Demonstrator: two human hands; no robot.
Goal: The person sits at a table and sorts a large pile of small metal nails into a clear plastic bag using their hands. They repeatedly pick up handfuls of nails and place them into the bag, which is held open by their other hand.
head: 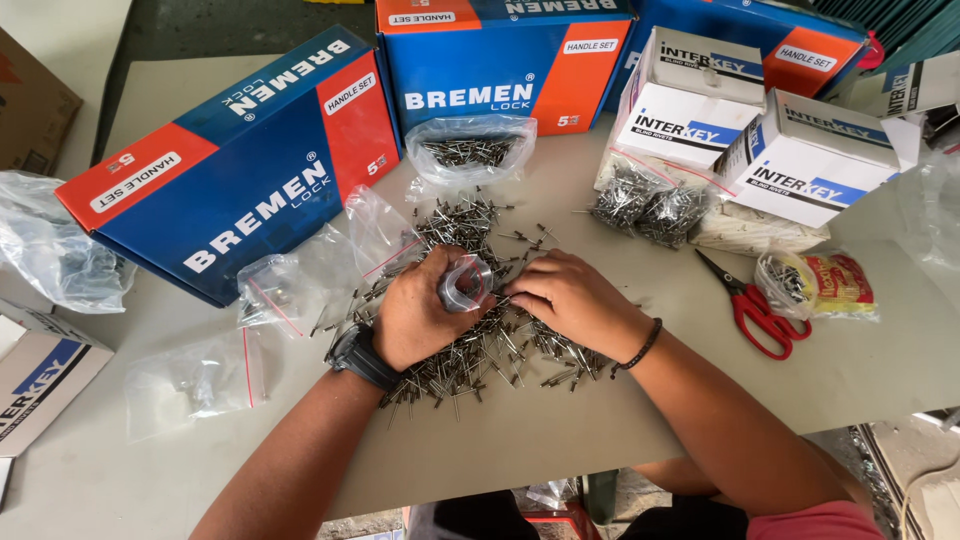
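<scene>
Grey tabletop bears a rivet pile at centre — left hand grips a small clear bag mouth-up, right hand at three o'clock pinching rivets beside it.

Blue boxes wall off the back, red scissors lie right, while bare table opens up front.

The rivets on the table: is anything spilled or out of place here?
Yes. The blind rivets lie loose in a heap on the table, not in bags. The left hand holds a small clear bag over them; the right hand rests on the heap. Red scissors lie open nearby.
</scene>
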